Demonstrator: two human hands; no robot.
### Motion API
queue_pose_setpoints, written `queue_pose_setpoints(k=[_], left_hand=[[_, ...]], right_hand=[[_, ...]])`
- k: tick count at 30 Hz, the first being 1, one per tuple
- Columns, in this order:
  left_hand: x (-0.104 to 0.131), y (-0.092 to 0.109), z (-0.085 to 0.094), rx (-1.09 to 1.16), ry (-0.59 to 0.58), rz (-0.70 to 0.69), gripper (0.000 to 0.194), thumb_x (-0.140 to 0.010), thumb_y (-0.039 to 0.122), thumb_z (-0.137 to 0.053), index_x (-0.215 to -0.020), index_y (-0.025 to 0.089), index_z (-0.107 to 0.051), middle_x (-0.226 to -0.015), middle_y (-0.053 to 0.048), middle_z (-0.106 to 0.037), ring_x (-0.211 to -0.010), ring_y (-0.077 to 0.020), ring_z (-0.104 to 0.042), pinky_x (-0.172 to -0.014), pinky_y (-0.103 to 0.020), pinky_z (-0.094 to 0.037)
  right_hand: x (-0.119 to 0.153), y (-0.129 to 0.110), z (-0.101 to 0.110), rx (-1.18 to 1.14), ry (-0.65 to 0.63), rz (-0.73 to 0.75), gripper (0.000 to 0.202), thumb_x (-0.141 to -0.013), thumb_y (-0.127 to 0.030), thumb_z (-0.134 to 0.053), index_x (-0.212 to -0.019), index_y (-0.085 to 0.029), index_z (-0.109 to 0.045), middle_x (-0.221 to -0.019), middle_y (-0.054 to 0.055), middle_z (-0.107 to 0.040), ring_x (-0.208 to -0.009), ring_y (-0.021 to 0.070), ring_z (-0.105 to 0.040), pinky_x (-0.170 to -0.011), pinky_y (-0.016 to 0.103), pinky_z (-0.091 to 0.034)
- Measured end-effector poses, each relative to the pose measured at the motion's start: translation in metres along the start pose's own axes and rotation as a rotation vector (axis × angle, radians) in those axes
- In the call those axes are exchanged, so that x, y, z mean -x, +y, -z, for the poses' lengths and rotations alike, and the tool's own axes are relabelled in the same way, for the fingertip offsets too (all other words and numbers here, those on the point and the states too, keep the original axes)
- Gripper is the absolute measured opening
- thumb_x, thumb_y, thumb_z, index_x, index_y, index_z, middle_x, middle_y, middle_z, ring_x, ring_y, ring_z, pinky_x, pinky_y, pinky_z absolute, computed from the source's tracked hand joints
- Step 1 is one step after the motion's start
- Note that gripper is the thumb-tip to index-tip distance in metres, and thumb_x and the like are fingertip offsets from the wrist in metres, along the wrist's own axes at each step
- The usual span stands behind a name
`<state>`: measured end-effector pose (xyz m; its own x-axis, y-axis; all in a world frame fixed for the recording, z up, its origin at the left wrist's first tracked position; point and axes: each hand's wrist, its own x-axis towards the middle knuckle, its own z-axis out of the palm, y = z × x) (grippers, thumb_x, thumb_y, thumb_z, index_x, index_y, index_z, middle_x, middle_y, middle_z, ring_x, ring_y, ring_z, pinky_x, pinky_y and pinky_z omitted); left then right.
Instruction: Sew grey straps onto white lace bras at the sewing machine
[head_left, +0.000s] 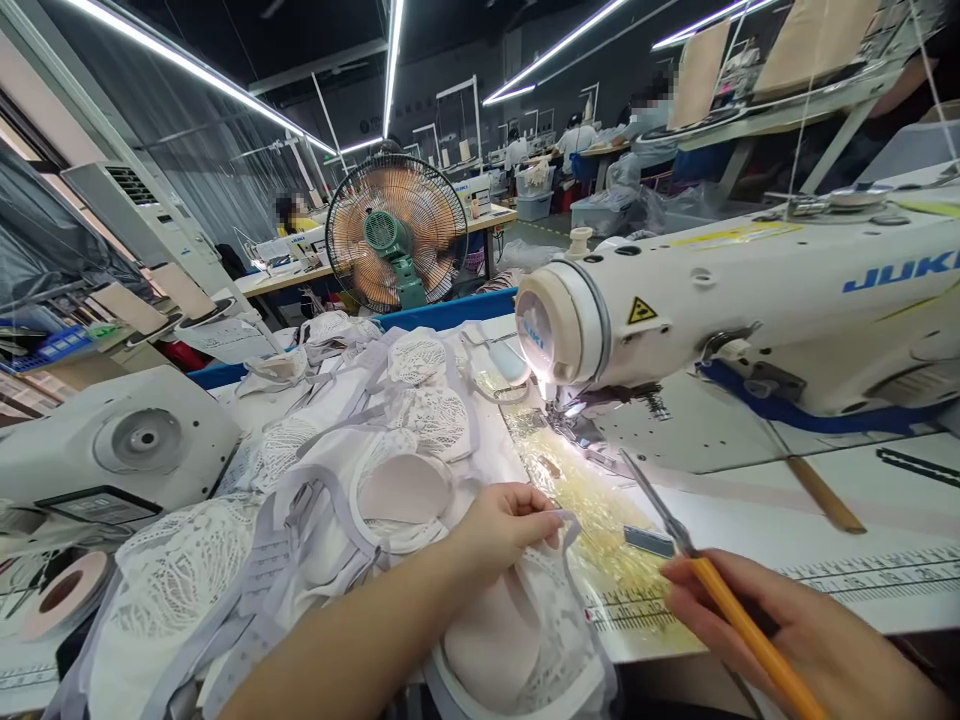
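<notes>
My left hand (517,520) pinches the grey edge of a white lace bra (555,620) at the bottom centre, its fingertips pressed together on the trim. To the right, my right hand (757,610) is closed round a pair of scissors (739,620) with orange handles, their metal blades pointing up and left. The blade tips lie below the needle area of the white sewing machine (727,300), whose lamp is lit. More white lace bras (427,420) are heaped left of the machine.
A brown-handled tool (825,493) lies on the machine table (892,550) at the right. Clear yellowish tape scraps (592,530) cover the part before the needle. A second white machine (142,440) and a pink roll (67,597) are at the left. Beyond stands a fan (397,235); people sit farther back.
</notes>
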<state>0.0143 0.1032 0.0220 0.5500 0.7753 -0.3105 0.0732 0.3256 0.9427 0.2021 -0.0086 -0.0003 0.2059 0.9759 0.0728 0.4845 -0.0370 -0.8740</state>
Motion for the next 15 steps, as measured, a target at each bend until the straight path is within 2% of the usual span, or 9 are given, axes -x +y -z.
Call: queue_pose_setpoints(k=[2, 5, 10, 15], left_hand=[[0.0, 0.0, 0.0, 0.007, -0.009, -0.007, 0.031, -0.055, 0.038, -0.073, -0.063, 0.013, -0.057, -0.052, 0.002, -0.055, -0.051, -0.008, -0.046, -0.057, -0.024, -0.034], [-0.001, -0.002, 0.0, 0.051, -0.034, -0.005, 0.036, -0.053, 0.041, -0.075, -0.063, 0.013, -0.057, -0.053, 0.002, -0.054, -0.052, -0.0076, -0.046, -0.058, -0.024, -0.034], [-0.002, -0.005, -0.001, 0.118, -0.084, 0.006, 0.036, -0.052, 0.039, -0.076, -0.065, 0.013, -0.057, -0.058, 0.001, -0.055, -0.055, -0.0085, -0.047, -0.058, -0.024, -0.034], [-0.001, -0.007, -0.002, 0.015, -0.084, -0.022, 0.016, -0.059, 0.023, -0.067, -0.064, 0.013, -0.055, -0.055, 0.003, -0.049, -0.052, -0.0071, -0.041, -0.053, -0.023, -0.03]], right_hand=[[-0.016, -0.013, -0.008, 0.009, -0.139, 0.0, 0.025, -0.073, -0.048, -0.058, -0.072, -0.022, -0.061, -0.065, 0.0, -0.064, -0.057, 0.0169, -0.059, -0.051, 0.023, -0.049], [-0.03, -0.027, -0.022, 0.057, -0.216, 0.018, 0.028, -0.078, -0.048, -0.049, -0.07, -0.021, -0.056, -0.064, 0.0, -0.06, -0.058, 0.0165, -0.056, -0.052, 0.024, -0.046], [-0.039, -0.029, -0.036, 0.146, -0.192, 0.07, 0.027, -0.08, -0.046, -0.045, -0.069, -0.022, -0.05, -0.064, 0.0, -0.059, -0.061, 0.0171, -0.055, -0.055, 0.026, -0.043], [-0.043, -0.029, -0.032, 0.277, -0.175, 0.16, 0.023, -0.076, -0.036, -0.046, -0.059, -0.024, -0.038, -0.054, -0.003, -0.049, -0.051, 0.0144, -0.045, -0.046, 0.025, -0.034]])
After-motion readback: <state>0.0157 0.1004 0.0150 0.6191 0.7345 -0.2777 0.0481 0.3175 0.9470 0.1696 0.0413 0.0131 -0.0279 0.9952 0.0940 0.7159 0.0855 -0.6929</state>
